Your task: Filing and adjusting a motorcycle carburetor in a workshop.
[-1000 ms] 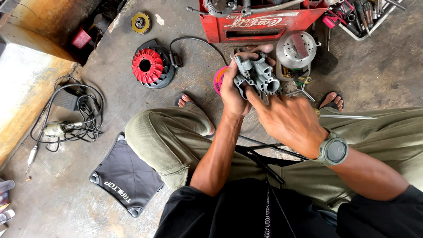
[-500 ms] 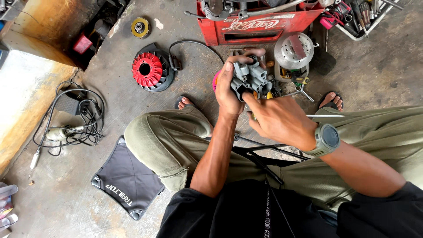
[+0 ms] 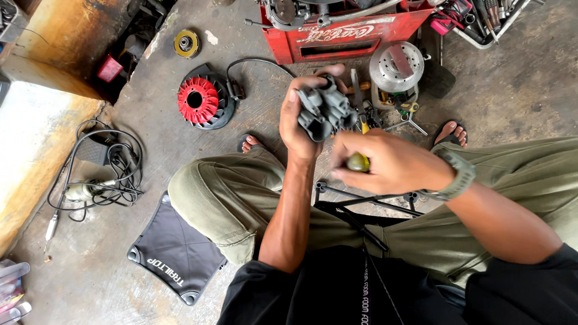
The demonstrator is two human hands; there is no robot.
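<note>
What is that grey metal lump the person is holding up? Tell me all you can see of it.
The grey metal part looks like cast metal, dull and a bit grimy, with several stubby blocks and tubes sticking out at angles. The left hand grips it from the left side and holds it up above the knees. The right hand sits just below it, closed on a yellow-green tool handle; whether the tool's tip touches the part cannot be seen.

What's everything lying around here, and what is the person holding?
Engine part: one, grey metal, in left hand.
Tool handle: one, yellow-green, in right hand.
Finned wheel: one, red, floor upper left.
Crate: one, red, top centre.
Metal disc: one, silver, beside crate.
Cables: tangle, black, floor left.
Folded bag: one, black, lower left.
Left hand: grips the part.
Right hand: closed on the handle, wristwatch behind it.
</note>
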